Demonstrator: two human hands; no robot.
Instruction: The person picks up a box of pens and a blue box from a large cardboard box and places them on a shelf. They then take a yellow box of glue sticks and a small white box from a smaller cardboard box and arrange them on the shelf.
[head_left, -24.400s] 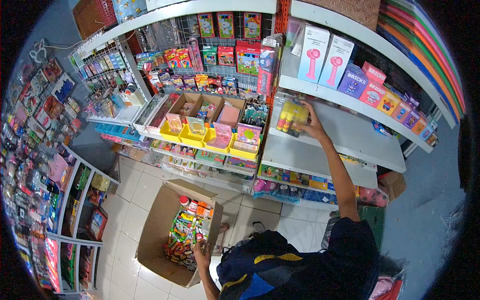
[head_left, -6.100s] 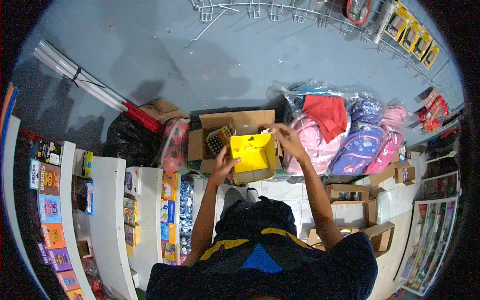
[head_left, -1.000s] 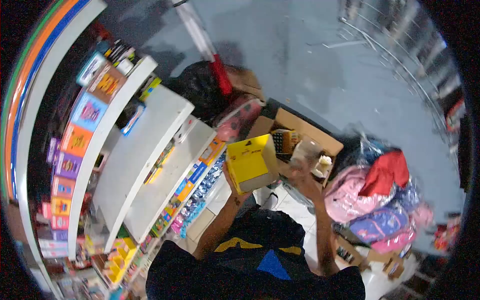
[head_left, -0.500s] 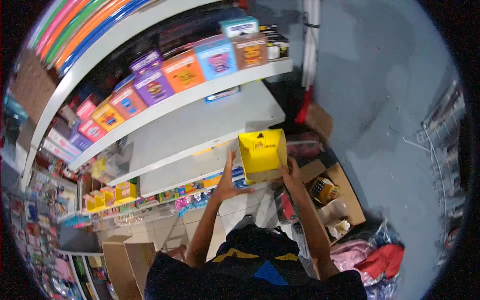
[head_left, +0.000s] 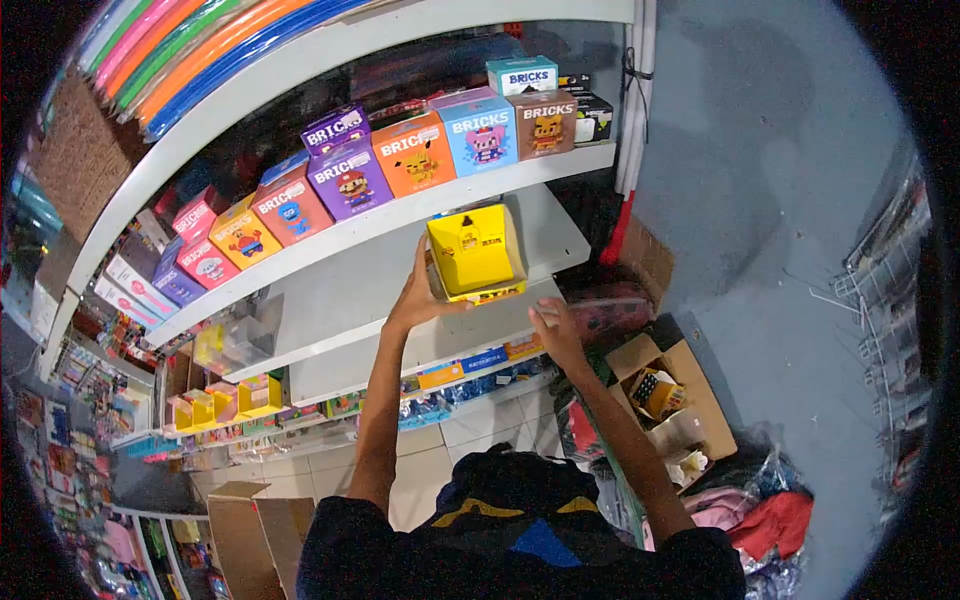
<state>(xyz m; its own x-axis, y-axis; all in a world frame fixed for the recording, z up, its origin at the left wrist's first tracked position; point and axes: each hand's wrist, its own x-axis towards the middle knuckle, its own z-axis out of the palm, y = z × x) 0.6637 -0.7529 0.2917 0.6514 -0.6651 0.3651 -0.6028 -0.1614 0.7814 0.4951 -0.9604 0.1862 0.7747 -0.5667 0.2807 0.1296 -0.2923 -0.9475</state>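
Note:
A yellow open-topped box is held up in front of the grey middle shelf. My left hand grips its left side and lower front corner, thumb along the bottom edge. To the right of the box and a little lower is my right hand, apart from it, with fingers partly spread and nothing between them. The inside of the box shows small printed figures and looks empty. Above it, a row of coloured BRICKS boxes stands on the upper shelf.
Yellow trays sit at the lower left. An open cardboard box with items stands at the lower right, beside a red bagged cloth. Another carton is at the bottom left. White pipes run beside the shelf.
The yellow box has moved left and up towards the shelf, and my left hand has taken hold of it. My right hand has let go and moved left slightly.

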